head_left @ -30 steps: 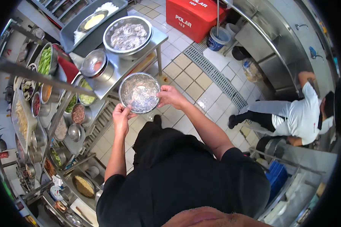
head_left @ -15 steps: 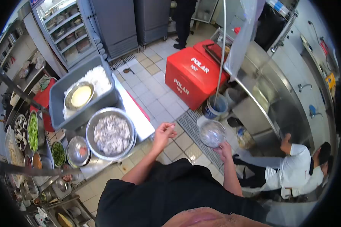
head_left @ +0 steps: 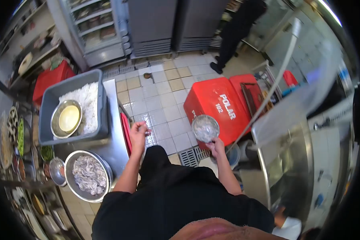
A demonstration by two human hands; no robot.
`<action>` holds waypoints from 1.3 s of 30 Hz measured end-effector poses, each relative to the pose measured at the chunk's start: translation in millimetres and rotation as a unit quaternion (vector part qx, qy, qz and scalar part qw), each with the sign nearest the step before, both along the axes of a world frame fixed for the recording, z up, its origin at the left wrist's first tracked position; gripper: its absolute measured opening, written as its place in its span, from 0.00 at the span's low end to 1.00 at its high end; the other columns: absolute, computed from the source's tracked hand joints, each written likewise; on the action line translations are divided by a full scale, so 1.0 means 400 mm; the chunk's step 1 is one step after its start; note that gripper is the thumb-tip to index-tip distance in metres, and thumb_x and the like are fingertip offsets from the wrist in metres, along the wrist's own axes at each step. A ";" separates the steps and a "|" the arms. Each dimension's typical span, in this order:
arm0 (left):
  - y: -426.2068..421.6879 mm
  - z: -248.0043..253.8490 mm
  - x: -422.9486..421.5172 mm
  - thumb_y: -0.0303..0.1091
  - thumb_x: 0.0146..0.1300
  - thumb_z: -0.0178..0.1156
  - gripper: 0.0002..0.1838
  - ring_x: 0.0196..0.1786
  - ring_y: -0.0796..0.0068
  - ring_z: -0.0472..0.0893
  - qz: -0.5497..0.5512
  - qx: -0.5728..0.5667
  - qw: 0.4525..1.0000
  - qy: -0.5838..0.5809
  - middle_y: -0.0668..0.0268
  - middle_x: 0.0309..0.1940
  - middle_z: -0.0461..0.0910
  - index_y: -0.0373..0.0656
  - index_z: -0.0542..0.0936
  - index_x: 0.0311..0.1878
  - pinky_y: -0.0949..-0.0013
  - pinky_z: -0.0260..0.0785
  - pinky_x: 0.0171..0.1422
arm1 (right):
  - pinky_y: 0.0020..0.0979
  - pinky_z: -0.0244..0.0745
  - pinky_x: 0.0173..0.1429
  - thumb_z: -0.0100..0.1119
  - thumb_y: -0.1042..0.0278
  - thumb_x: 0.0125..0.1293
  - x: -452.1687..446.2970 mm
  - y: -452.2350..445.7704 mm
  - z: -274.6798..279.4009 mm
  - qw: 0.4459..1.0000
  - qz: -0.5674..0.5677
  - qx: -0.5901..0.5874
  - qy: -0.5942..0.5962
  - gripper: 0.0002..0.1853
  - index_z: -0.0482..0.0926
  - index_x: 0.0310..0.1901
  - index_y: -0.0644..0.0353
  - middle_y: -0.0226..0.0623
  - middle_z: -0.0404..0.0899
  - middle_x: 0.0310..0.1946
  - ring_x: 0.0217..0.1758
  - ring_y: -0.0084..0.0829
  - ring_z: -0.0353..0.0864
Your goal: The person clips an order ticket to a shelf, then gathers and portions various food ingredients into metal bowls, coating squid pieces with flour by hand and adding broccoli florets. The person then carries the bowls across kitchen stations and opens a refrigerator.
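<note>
My right hand [head_left: 215, 147] grips the near rim of a round metal bowl [head_left: 205, 128], held in the air in front of the red cooler box [head_left: 218, 106]. Something pale and glossy shows inside the bowl, but I cannot make out what. My left hand [head_left: 139, 134] hangs in front of me over the tiled floor with nothing in it, its fingers loosely bent and apart. To its left, on a steel table [head_left: 118, 138], stands a large metal bowl [head_left: 69, 176] of greyish raw seafood. Behind that, a grey tub [head_left: 102, 120] holds ice and a smaller bowl of yellow liquid [head_left: 69, 119].
Trays of cut vegetables [head_left: 21, 136] line the far left. A blue bucket [head_left: 233, 155] and a steel sink counter [head_left: 286, 156] lie to the right, near a hanging plastic sheet [head_left: 304, 108]. A person in dark clothes [head_left: 234, 36] stands by the fridges; another's white sleeve [head_left: 287, 228] shows lower right.
My view has shifted forward and turned. The bowl in my right hand is now in front of the red cooler box instead of over the floor drain. The seafood bowl sits lower left in view.
</note>
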State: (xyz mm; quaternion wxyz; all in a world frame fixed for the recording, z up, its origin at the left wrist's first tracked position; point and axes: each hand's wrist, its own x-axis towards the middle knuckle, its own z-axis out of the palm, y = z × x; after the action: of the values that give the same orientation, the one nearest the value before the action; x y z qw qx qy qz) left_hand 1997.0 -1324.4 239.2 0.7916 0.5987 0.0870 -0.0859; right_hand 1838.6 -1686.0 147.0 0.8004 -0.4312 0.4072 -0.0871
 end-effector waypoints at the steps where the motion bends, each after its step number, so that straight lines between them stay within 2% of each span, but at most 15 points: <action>1: -0.006 0.008 0.060 0.29 0.66 0.53 0.06 0.31 0.76 0.77 0.027 -0.009 1.000 0.006 0.66 0.35 0.75 0.38 0.74 0.44 0.72 0.73 0.37 | 0.43 0.80 0.41 0.51 0.72 0.59 0.096 -0.033 0.003 1.000 0.029 -0.004 -0.005 0.10 0.73 0.42 0.63 0.44 0.76 0.34 0.37 0.40 0.79; 4: -0.032 -0.047 0.282 0.28 0.66 0.53 0.06 0.32 0.75 0.78 0.103 -0.029 0.994 0.018 0.65 0.35 0.75 0.38 0.74 0.43 0.71 0.74 0.37 | 0.41 0.80 0.41 0.51 0.70 0.59 0.331 -0.108 -0.021 0.992 0.120 -0.004 -0.041 0.09 0.74 0.41 0.63 0.41 0.77 0.36 0.37 0.38 0.79; 8: -0.127 -0.092 0.620 0.25 0.64 0.53 0.07 0.34 0.72 0.79 0.151 -0.080 0.985 -0.004 0.63 0.40 0.76 0.39 0.73 0.45 0.69 0.75 0.36 | 0.39 0.79 0.44 0.50 0.71 0.60 0.541 -0.181 -0.033 0.999 0.030 -0.003 0.030 0.13 0.73 0.45 0.64 0.40 0.78 0.37 0.39 0.39 0.80; 10: -0.181 -0.044 0.788 0.24 0.63 0.54 0.09 0.34 0.72 0.79 0.128 -0.101 0.986 -0.024 0.63 0.43 0.75 0.40 0.72 0.47 0.70 0.75 0.37 | 0.42 0.80 0.47 0.49 0.72 0.58 0.597 -0.253 -0.077 0.998 -0.024 -0.018 0.055 0.16 0.72 0.48 0.67 0.45 0.77 0.42 0.43 0.42 0.79; 15: -0.280 0.109 1.146 0.24 0.62 0.54 0.11 0.33 0.76 0.79 0.087 -0.131 0.980 -0.124 0.62 0.47 0.75 0.40 0.71 0.49 0.73 0.74 0.36 | 0.37 0.81 0.41 0.49 0.71 0.59 0.751 -0.370 -0.100 0.991 -0.101 0.008 0.082 0.15 0.71 0.49 0.61 0.40 0.76 0.42 0.40 0.38 0.79; 19: -0.230 0.159 1.375 0.25 0.62 0.56 0.11 0.31 0.78 0.80 0.068 -0.107 0.984 -0.124 0.64 0.41 0.77 0.40 0.72 0.48 0.75 0.75 0.34 | 0.31 0.83 0.33 0.49 0.72 0.57 0.974 -0.383 -0.123 0.987 -0.114 -0.009 0.112 0.15 0.74 0.46 0.65 0.39 0.78 0.33 0.29 0.32 0.80; 22: -0.094 0.103 1.579 0.25 0.62 0.56 0.10 0.31 0.77 0.80 0.155 -0.085 0.970 -0.167 0.64 0.38 0.78 0.40 0.74 0.47 0.75 0.75 0.34 | 0.33 0.83 0.37 0.48 0.72 0.58 1.243 -0.427 -0.230 0.996 0.000 0.006 0.088 0.17 0.73 0.49 0.66 0.41 0.79 0.38 0.34 0.34 0.81; 24: 0.044 0.069 1.693 0.24 0.61 0.56 0.09 0.31 0.76 0.81 0.231 -0.046 0.958 -0.164 0.64 0.37 0.78 0.40 0.75 0.45 0.75 0.75 0.34 | 0.41 0.77 0.53 0.46 0.70 0.66 1.486 -0.398 -0.308 0.998 0.038 0.043 -0.004 0.20 0.67 0.59 0.67 0.43 0.74 0.54 0.52 0.39 0.77; 25: 0.123 0.048 1.742 0.24 0.61 0.55 0.08 0.31 0.74 0.81 0.273 -0.015 0.950 -0.153 0.64 0.35 0.78 0.41 0.76 0.44 0.72 0.76 0.33 | 0.42 0.76 0.50 0.44 0.64 0.71 1.637 -0.367 -0.341 0.997 0.059 0.043 0.006 0.19 0.67 0.61 0.58 0.39 0.75 0.53 0.55 0.36 0.75; 26: 0.199 0.046 1.770 0.24 0.60 0.56 0.07 0.31 0.74 0.81 0.308 -0.008 0.939 -0.152 0.64 0.34 0.78 0.41 0.76 0.43 0.70 0.76 0.33 | 0.40 0.76 0.50 0.43 0.65 0.70 1.782 -0.293 -0.317 0.994 0.106 0.005 0.030 0.20 0.67 0.62 0.58 0.40 0.74 0.54 0.56 0.36 0.74; 27: 0.279 0.046 1.799 0.24 0.60 0.57 0.08 0.32 0.73 0.81 0.332 -0.003 0.932 -0.144 0.65 0.34 0.78 0.41 0.76 0.43 0.68 0.76 0.33 | 0.38 0.76 0.51 0.44 0.68 0.68 1.940 -0.241 -0.320 0.978 0.204 -0.012 0.049 0.20 0.68 0.60 0.61 0.40 0.74 0.54 0.55 0.37 0.74; 29: 0.406 0.078 1.850 0.25 0.61 0.57 0.06 0.32 0.71 0.81 0.428 0.024 0.894 -0.133 0.63 0.35 0.79 0.41 0.75 0.41 0.67 0.77 0.35 | 0.35 0.78 0.45 0.47 0.73 0.64 2.223 -0.020 -0.227 0.972 0.236 -0.017 -0.005 0.16 0.72 0.51 0.72 0.47 0.76 0.47 0.43 0.38 0.79; 31: 0.519 0.115 1.873 0.26 0.62 0.58 0.09 0.35 0.72 0.81 0.456 0.005 0.881 -0.128 0.62 0.39 0.79 0.40 0.73 0.46 0.68 0.77 0.37 | 0.38 0.81 0.43 0.48 0.75 0.62 2.474 0.151 -0.179 0.926 0.369 -0.074 -0.007 0.11 0.72 0.45 0.69 0.47 0.76 0.42 0.40 0.37 0.80; 33: 0.607 0.144 1.907 0.28 0.63 0.58 0.10 0.35 0.72 0.81 0.469 0.009 0.877 -0.104 0.62 0.40 0.80 0.39 0.73 0.46 0.69 0.77 0.38 | 0.38 0.81 0.43 0.50 0.76 0.61 2.615 0.393 0.035 0.915 0.402 -0.024 -0.028 0.10 0.72 0.44 0.67 0.44 0.77 0.41 0.40 0.36 0.80; 39: 0.861 0.155 2.178 0.31 0.61 0.61 0.17 0.37 0.74 0.81 0.410 0.048 0.907 -0.087 0.63 0.41 0.78 0.37 0.74 0.52 0.70 0.76 0.38 | 0.40 0.79 0.44 0.52 0.76 0.60 2.913 0.798 0.056 0.870 0.481 0.034 -0.106 0.09 0.71 0.42 0.66 0.42 0.77 0.40 0.38 0.36 0.81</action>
State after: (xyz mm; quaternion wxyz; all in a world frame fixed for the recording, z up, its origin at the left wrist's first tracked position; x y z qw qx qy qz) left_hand 2868.4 -980.0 301.2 0.7317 0.5528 0.2593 0.3030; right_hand 3003.8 -1366.8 169.2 0.7957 -0.5346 0.0648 0.2771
